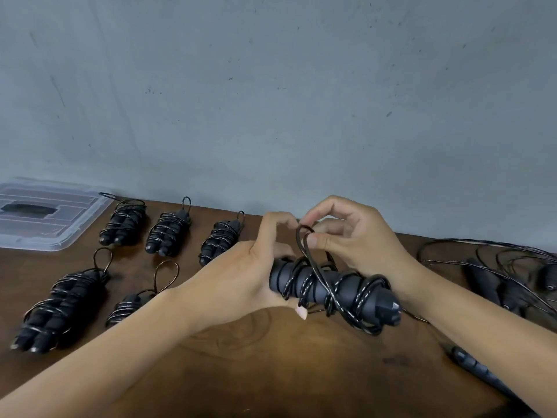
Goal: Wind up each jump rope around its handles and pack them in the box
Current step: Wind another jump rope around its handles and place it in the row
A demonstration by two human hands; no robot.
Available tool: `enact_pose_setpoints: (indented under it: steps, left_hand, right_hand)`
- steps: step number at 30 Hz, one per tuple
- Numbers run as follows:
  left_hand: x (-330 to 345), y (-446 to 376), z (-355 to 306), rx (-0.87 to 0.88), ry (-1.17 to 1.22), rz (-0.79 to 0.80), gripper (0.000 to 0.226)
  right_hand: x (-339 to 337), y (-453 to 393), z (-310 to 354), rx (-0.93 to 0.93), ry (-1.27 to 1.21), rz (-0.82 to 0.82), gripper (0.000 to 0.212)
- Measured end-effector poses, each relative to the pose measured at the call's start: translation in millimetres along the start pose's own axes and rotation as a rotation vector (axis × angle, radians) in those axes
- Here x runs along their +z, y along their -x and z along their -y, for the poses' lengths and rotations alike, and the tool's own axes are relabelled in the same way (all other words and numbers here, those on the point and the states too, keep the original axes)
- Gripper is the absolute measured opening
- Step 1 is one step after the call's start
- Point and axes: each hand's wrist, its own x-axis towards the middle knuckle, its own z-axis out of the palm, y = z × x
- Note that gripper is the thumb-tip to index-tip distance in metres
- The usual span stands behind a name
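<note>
A plain, bare workroom here, more a small packing station than a home corner. Behind everything runs a rough grey wall (271, 86), unpainted-looking, flecked with dark scuffs and marks. Pushed right against it, a dark brown wooden tabletop (271, 357) with visible grain. Wound jump ropes (168, 233) sit in rows on the left, a tangle of loose ropes (506, 276) waits at right, and a clear plastic box (45, 215) sits at the far left corner. Batch handwork, no furnishings, no decoration.
</note>
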Motion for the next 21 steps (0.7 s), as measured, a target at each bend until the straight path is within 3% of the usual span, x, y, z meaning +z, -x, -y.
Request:
enact_pose_setpoints:
  steps: [4, 6, 14, 21]
  left_hand:
    - [1, 2, 5, -0.034, -0.011, -0.016, 0.124]
    - [2, 2, 6, -0.032, -0.045, 0.035, 0.128]
    - [4, 2, 20, 0.125, -0.025, -0.002, 0.084]
    - [15, 8, 23, -0.101, 0.268, -0.194, 0.060]
  right_hand:
    - [2, 1, -1, 0.037, 0.032, 0.089, 0.013]
    - [2, 1, -2, 0.075, 0.018, 0.144, 0.012]
    - [4, -8, -18, 0.223, -0.013, 0.181, 0.014]
    - [19, -9, -36, 0.208, 0.051, 0.171, 0.020]
